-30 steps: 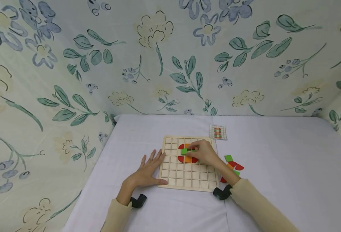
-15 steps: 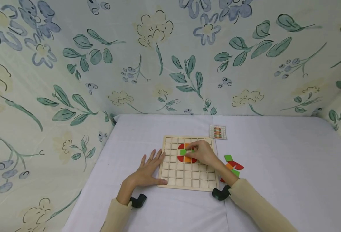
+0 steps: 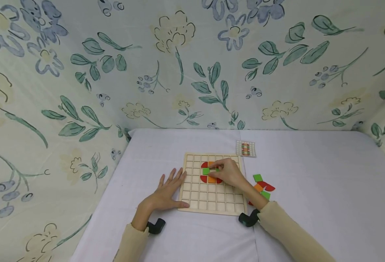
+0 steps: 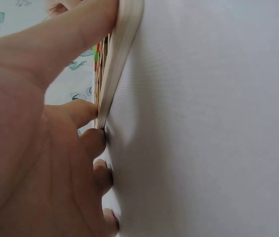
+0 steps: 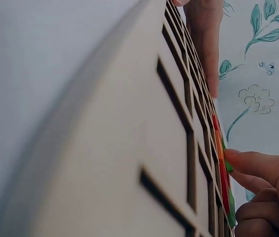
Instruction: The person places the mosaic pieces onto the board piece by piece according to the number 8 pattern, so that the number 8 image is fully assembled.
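Note:
A wooden grid board lies on the white table with a small pattern of red, orange and green tiles set in its upper part. My right hand is over this pattern, pinching a green square tile at a cell between the red pieces on the left. In the right wrist view the thumb touches a green tile at the board's surface. My left hand rests with spread fingers along the board's left edge, thumb on its lower left corner. Part of the pattern is hidden behind my right hand.
Several loose tiles, green, orange and red, lie right of the board, partly under my right forearm. A small printed pattern card lies beyond the board's upper right corner. Floral cloth hangs behind the table.
The green square tile has moved slightly left and now lies level in its cell. The right fingers stay beside it with hardly any movement. My left hand has not moved.

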A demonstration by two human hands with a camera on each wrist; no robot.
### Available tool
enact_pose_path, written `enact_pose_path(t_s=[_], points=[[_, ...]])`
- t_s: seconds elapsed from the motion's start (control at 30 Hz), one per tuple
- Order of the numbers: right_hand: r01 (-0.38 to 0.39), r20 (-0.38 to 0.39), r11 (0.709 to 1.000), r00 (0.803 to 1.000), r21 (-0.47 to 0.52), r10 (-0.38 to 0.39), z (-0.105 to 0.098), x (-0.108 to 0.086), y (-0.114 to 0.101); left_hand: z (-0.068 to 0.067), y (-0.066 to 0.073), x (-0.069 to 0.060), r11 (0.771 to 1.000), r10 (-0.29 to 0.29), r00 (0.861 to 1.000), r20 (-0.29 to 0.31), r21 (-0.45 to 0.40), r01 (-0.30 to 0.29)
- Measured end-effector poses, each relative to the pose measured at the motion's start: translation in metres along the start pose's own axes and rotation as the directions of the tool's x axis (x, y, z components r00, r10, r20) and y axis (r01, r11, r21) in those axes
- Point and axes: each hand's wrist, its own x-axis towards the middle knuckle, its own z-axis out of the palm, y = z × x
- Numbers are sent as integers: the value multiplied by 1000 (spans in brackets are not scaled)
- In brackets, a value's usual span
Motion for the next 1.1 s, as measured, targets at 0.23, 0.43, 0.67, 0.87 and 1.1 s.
enact_pose_path(t_s=[0.23,0.43,0.67,0.87,1.1], points=[[-11,-13,1000,1000,0,11,3,2,-1,-1,1,1,1000,1,1000,1,10,-1],[-12,-16,1000,1000,13,13,5,2,-1,-1,0,2,1000,2,1000,0,5,-2],[-29,-17,999,999,37,30,6,1,-1,0,0,2,1000,1,1000,-3,1,-1],[-79,-27,996,996,37,80,-6,-7,-3,1,1,1,1000,5,1000,-2,-10,-5],[-114,-54,993,992,-18,113,-43,-34,3,1,-1,0,1000,3,1000,-9,-4,-3]])
